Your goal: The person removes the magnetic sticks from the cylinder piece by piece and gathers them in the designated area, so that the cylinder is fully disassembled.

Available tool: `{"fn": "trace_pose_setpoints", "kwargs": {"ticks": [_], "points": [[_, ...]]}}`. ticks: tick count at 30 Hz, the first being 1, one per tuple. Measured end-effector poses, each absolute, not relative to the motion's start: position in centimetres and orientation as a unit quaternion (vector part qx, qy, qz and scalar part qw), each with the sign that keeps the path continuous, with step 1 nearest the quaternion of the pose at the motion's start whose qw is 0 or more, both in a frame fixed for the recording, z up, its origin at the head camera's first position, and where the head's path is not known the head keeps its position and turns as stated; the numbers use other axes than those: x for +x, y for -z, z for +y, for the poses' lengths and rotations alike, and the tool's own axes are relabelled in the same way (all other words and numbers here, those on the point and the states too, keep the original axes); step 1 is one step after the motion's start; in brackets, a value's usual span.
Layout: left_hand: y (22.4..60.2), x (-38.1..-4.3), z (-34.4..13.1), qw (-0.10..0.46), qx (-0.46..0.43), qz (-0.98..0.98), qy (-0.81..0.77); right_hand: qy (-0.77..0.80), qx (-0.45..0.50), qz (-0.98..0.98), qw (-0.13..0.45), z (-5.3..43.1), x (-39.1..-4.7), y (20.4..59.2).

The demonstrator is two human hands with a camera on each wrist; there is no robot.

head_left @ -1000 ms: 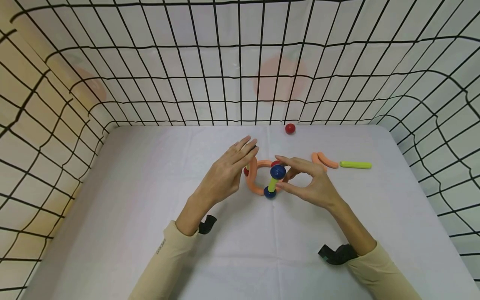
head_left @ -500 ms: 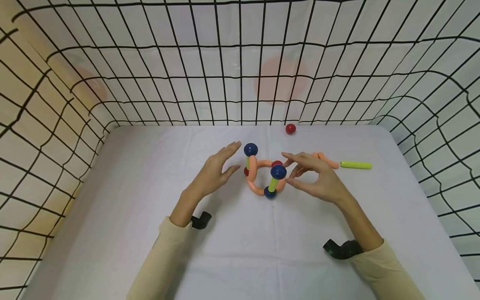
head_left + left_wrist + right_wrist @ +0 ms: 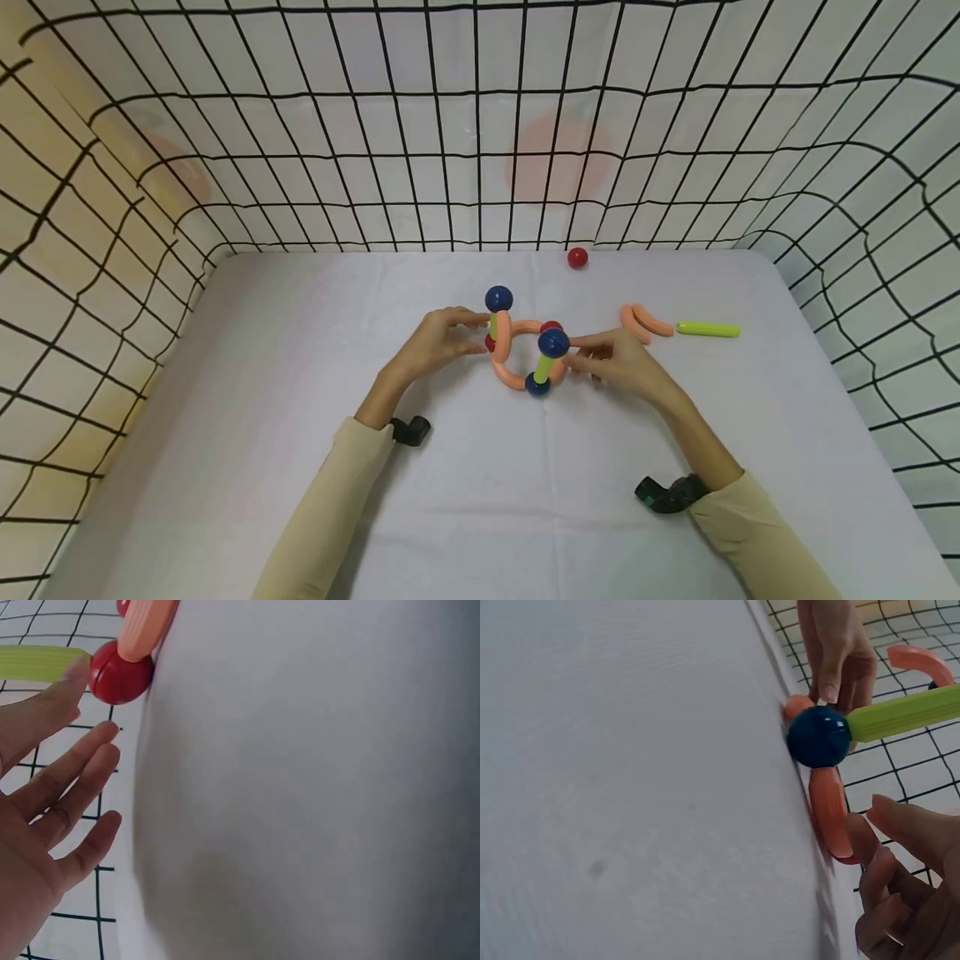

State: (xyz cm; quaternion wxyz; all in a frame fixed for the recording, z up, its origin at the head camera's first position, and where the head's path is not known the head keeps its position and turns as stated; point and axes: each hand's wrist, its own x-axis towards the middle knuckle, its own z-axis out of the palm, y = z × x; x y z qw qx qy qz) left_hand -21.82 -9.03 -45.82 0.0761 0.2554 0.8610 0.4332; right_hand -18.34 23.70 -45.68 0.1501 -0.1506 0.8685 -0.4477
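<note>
On the white table stands a ball-and-rod construction: orange curved rods (image 3: 510, 377) form a ring with red balls and a dark blue ball (image 3: 537, 384). Two green rods (image 3: 543, 368) rise from it, each topped by a blue ball (image 3: 498, 298). Another orange curved rod (image 3: 503, 337) hangs beside the left upright. My left hand (image 3: 437, 340) is at that upright, fingers loosely spread; in the left wrist view a fingertip meets the green rod (image 3: 41, 663) beside a red ball (image 3: 120, 675). My right hand (image 3: 624, 363) has bent fingertips against the ring's right side (image 3: 829, 814).
A loose red ball (image 3: 577, 257) lies at the table's back edge. To the right are two orange curved rods (image 3: 652, 321) and a green rod (image 3: 707, 329). Black wire mesh (image 3: 480, 158) surrounds the back and sides of the table.
My left hand left the upright's top, drew back to the left, then came in lower at its base. My right hand went slightly away from the right upright, then lower to the ring's side.
</note>
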Motion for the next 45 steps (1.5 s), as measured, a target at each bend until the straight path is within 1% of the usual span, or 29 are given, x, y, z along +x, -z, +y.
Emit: {"fn": "trace_pose_setpoints", "kwargs": {"ticks": [2, 5, 12, 18, 25, 31, 45], "points": [[46.0, -22.0, -9.0, 0.080, 0.256, 0.860, -0.433, 0.449, -0.150, 0.864, 0.173, 23.5, -18.3, 46.0], [46.2, -22.2, -8.8, 0.087, 0.257, 0.859, -0.434, 0.449, -0.152, 0.859, 0.193, 23.4, -18.3, 46.3], [46.3, -22.6, -8.5, 0.087, 0.264, 0.856, -0.435, 0.455, -0.165, 0.852, 0.202, 23.3, -18.5, 46.8], [46.2, -22.8, -8.5, 0.084, 0.266, 0.858, -0.431, 0.455, -0.169, 0.851, 0.198, 23.0, -18.5, 46.7], [46.4, -22.7, -8.6, 0.089, 0.252, 0.859, -0.437, 0.443, -0.146, 0.863, 0.193, 22.8, -18.7, 46.8], [46.3, -22.5, -8.6, 0.092, 0.245, 0.863, -0.433, 0.445, -0.156, 0.863, 0.182, 22.9, -19.0, 46.7], [46.0, -21.7, -8.5, 0.085, 0.231, 0.875, -0.417, 0.428, -0.162, 0.869, 0.188, 23.2, -19.9, 46.8]]}}
